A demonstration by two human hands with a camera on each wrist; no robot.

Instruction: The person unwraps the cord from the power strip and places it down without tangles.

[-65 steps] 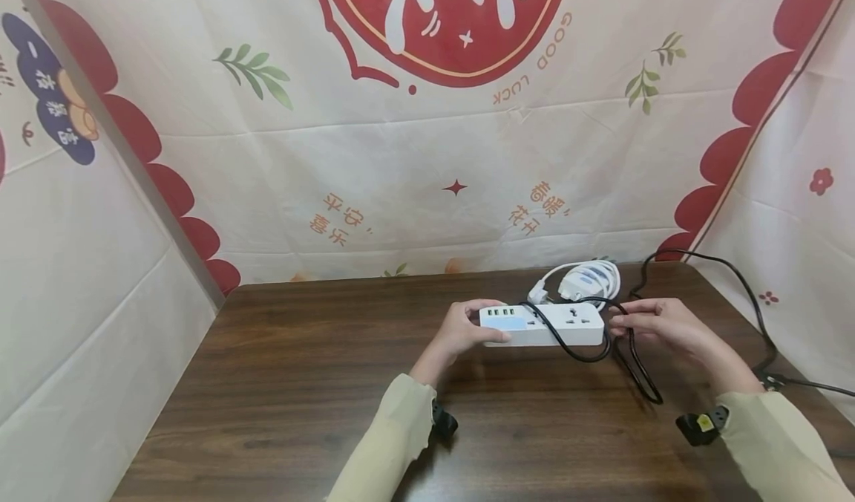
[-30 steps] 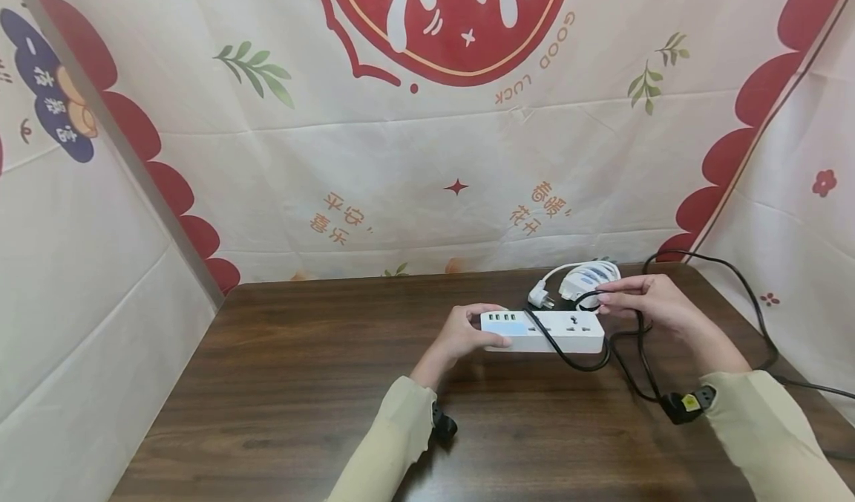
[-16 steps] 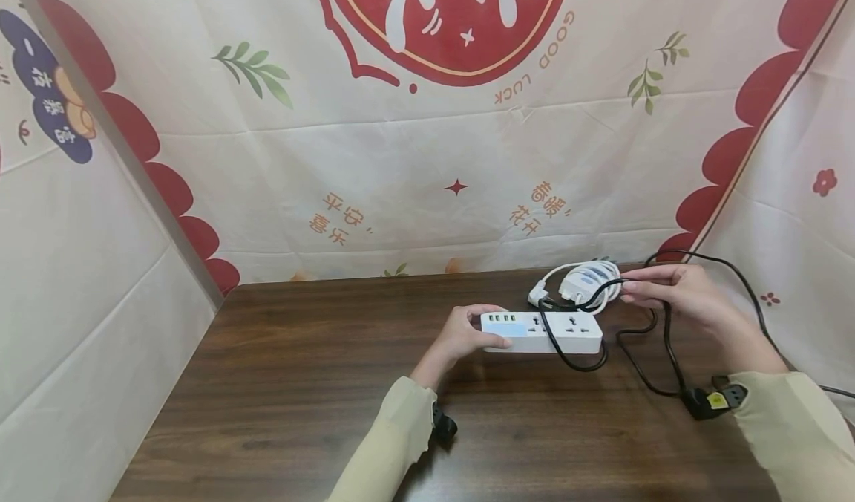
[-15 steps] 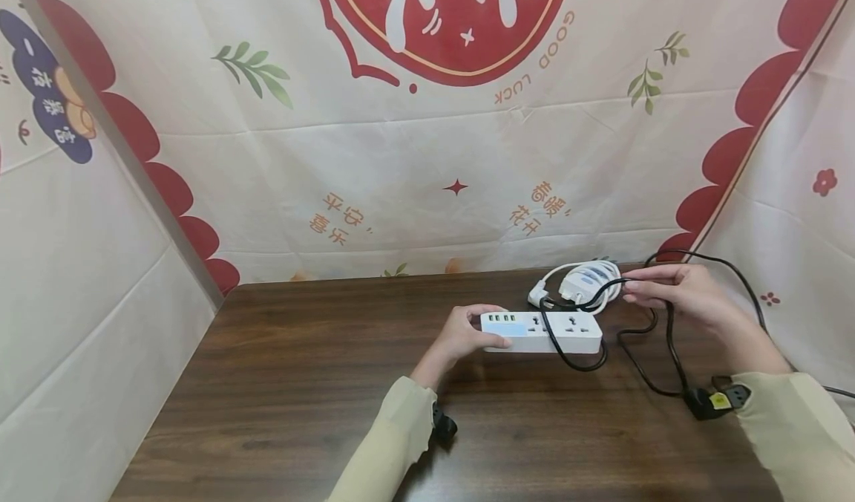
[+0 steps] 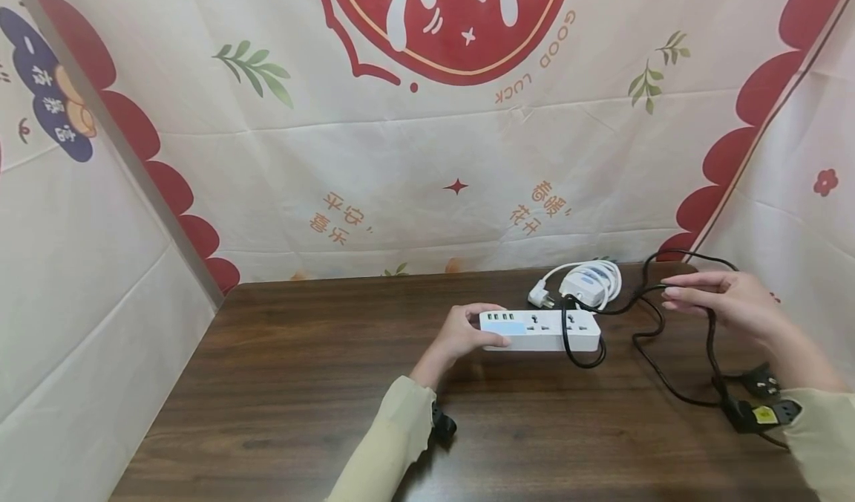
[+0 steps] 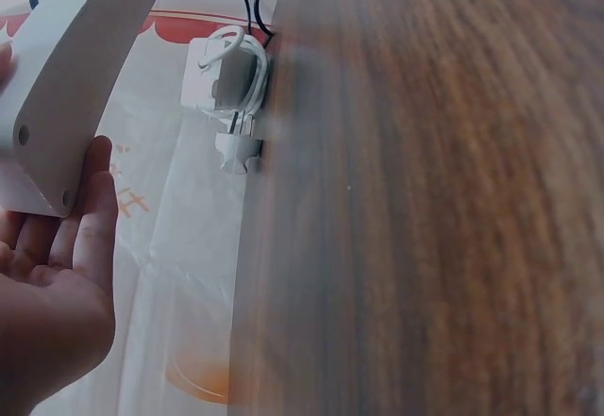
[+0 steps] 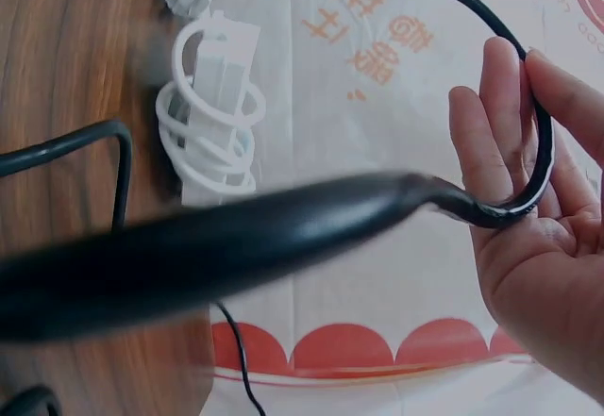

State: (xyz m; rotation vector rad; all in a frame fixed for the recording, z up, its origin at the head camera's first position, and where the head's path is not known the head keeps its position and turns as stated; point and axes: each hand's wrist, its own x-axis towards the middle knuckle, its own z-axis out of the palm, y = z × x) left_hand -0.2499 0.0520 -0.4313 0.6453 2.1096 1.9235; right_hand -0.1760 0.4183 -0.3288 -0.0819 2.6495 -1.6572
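Note:
My left hand (image 5: 457, 338) grips the left end of a white power strip (image 5: 548, 342), thumb in front. Sockets and a row of USB ports face up. In the left wrist view, the strip (image 6: 80, 86) hangs above the table, its screw holes showing. A black power cord (image 5: 712, 346) loops over the strip's right part. Its upper stretch is pinched between thumb and fingertips of my right hand (image 5: 741, 309); in the right wrist view the cord (image 7: 545, 152) runs across the palm. A black plug (image 5: 761, 381) with prongs is beside the right wrist.
Behind the strip, a white adapter-like block (image 5: 582, 288) sits wrapped in its coiled white cord, with a white plug (image 5: 539, 295) beside it. The brown table (image 5: 300, 383) ends at a printed cloth backdrop (image 5: 401, 153). A wrist camera (image 5: 444, 422) sits on the left sleeve.
My right hand has moved right, drawing the black cord with it. The loop over the strip has slid right and become smaller. The left hand holds the strip nearly still.

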